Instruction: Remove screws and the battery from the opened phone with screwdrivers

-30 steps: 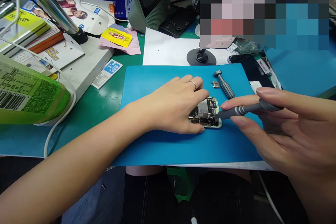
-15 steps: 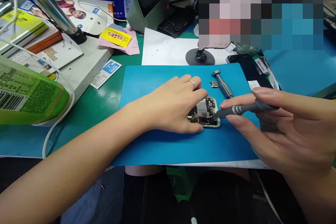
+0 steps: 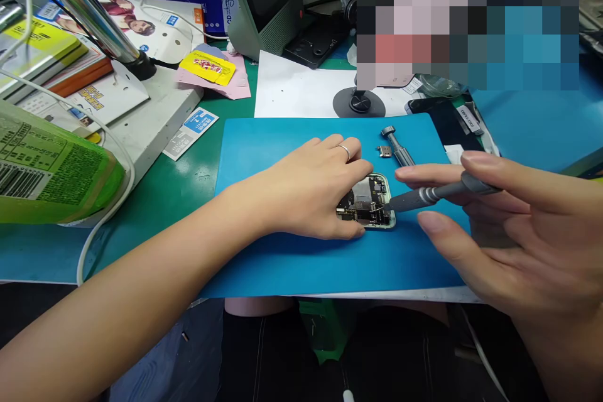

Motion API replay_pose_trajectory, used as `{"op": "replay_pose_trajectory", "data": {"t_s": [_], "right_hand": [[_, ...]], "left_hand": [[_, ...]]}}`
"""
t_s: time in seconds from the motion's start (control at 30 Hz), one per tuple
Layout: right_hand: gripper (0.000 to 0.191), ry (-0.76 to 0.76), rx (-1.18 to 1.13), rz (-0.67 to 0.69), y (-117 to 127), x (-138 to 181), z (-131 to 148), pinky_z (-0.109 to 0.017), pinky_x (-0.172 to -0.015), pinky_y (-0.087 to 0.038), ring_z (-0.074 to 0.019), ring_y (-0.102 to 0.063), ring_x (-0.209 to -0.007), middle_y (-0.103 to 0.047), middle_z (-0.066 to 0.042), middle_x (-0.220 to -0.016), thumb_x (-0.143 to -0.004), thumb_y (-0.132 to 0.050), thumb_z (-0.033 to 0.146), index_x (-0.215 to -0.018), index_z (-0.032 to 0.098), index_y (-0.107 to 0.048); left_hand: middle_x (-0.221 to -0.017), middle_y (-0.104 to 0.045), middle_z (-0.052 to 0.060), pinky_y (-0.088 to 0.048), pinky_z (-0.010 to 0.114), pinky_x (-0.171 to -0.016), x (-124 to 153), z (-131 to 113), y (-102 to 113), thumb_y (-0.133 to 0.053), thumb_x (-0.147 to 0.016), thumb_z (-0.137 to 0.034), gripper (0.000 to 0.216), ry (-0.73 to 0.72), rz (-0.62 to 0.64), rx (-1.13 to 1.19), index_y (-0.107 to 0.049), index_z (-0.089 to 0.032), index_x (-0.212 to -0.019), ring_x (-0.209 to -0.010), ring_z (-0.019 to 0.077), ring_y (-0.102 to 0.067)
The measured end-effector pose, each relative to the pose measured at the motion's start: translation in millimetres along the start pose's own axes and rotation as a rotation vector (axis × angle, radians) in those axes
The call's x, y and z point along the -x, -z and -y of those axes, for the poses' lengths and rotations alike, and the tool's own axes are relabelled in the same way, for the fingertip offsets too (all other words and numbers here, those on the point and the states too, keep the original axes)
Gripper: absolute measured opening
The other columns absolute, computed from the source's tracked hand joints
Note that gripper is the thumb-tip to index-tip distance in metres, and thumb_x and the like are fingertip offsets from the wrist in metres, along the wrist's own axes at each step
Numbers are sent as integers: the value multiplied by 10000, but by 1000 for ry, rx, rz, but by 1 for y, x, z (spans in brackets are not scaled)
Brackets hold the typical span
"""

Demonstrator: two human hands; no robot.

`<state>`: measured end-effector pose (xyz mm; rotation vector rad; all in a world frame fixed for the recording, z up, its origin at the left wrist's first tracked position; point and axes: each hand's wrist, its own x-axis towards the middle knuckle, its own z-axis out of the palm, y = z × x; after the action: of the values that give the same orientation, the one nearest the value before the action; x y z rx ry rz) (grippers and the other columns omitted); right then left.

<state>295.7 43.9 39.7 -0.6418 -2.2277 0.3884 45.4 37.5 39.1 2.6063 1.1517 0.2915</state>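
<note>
A small opened device (image 3: 374, 200) with bare circuitry lies on a blue work mat (image 3: 282, 251). My left hand (image 3: 315, 191) rests over its left part, fingers curled down on it and holding it in place; a ring shows on one finger. My right hand (image 3: 499, 226) grips a grey screwdriver (image 3: 433, 193) between thumb and fingers, its tip touching the device's right edge. A second grey screwdriver bit handle (image 3: 398, 147) and a tiny metal part (image 3: 385, 151) lie just behind the device.
A green bottle (image 3: 47, 169) lies at the left by a white stand base (image 3: 155, 113) with a chrome pole. Packets, boxes and a white cable crowd the back left. A monitor (image 3: 268, 0), white paper and a black phone panel (image 3: 447, 122) sit behind the mat.
My right-hand fingers have spread slightly around the screwdriver, the lower finger dropping away from the shaft. My left hand and the device have stayed put.
</note>
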Motion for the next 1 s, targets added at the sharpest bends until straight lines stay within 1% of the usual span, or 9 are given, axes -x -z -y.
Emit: {"op": "replay_pose_trajectory", "data": {"t_s": [0.03, 0.1, 0.17, 0.3, 0.5, 0.63, 0.73, 0.93, 1.0], "right_hand": [[844, -3, 8, 8, 0, 1, 1, -408, -918, -756, -238, -839, -1029, -817, 3, -1238, -915, -756, 47, -1613, 454, -512], [860, 15, 39, 7, 0, 1, 3, -454, -1016, -727, -231, -844, -987, -833, 22, -1178, -923, -743, 28, -1621, 466, -495], [858, 45, 50, -3, -1, -1, 4, -481, -1051, -711, -228, -847, -946, -842, 37, -1115, -925, -751, 34, -1621, 466, -494], [850, 64, 40, -10, -3, -3, 4, -466, -1086, -696, -207, -845, -961, -842, 46, -1108, -923, -761, 31, -1615, 455, -506], [852, 66, 52, 0, -2, -4, 4, -486, -1004, -734, -224, -845, -933, -839, 67, -1095, -924, -768, 52, -1602, 496, -504], [863, 70, 57, -16, -1, -2, 4, -445, -989, -743, -219, -846, -921, -840, 58, -1077, -900, -793, 43, -1586, 493, -529], [859, 43, 59, -27, -1, 0, 5, -444, -956, -752, -219, -845, -937, -839, 57, -1086, -910, -780, 41, -1588, 501, -521], [845, 52, 77, 6, -2, 2, 0, -396, -884, -762, -216, -843, -957, -837, 29, -1152, -910, -783, 73, -1616, 444, -503], [842, 42, 50, 1, -2, 3, -2, -381, -872, -761, -207, -841, -975, -834, 35, -1159, -917, -770, 58, -1612, 450, -505]], "left_hand": [[-1253, -640, 172, -478, 455, -941, 0, 0, 0, -771, -924, -518, 497, 2, 2, -1, -685, -132, -1225, -1092, 339, -609], [-1259, -640, 172, -476, 451, -935, 0, 0, 1, -773, -919, -518, 499, 7, 8, 1, -686, -135, -1227, -1094, 340, -607], [-1265, -638, 170, -472, 446, -934, 1, 0, 1, -767, -920, -521, 507, 5, 9, 4, -685, -140, -1245, -1100, 341, -605], [-1259, -635, 168, -470, 448, -945, 0, 0, 0, -760, -925, -508, 503, -1, 0, -1, -687, -133, -1253, -1097, 334, -611], [-1259, -636, 170, -475, 454, -937, -1, 0, 1, -758, -925, -511, 490, 3, 10, 1, -693, -129, -1226, -1092, 335, -614], [-1249, -634, 171, -481, 460, -936, 0, 0, 1, -759, -927, -510, 494, 4, 10, 5, -688, -125, -1228, -1087, 336, -614], [-1254, -635, 170, -485, 459, -936, 0, 0, 0, -768, -923, -510, 485, 7, 7, 9, -682, -138, -1220, -1079, 335, -610], [-1213, -636, 161, -487, 453, -917, -1, 1, -1, -753, -928, -517, 464, -3, -3, 11, -691, -141, -1193, -1045, 322, -609], [-1225, -635, 165, -484, 453, -923, -1, 0, 0, -752, -929, -514, 482, 0, 2, 11, -695, -129, -1214, -1053, 325, -610]]}}
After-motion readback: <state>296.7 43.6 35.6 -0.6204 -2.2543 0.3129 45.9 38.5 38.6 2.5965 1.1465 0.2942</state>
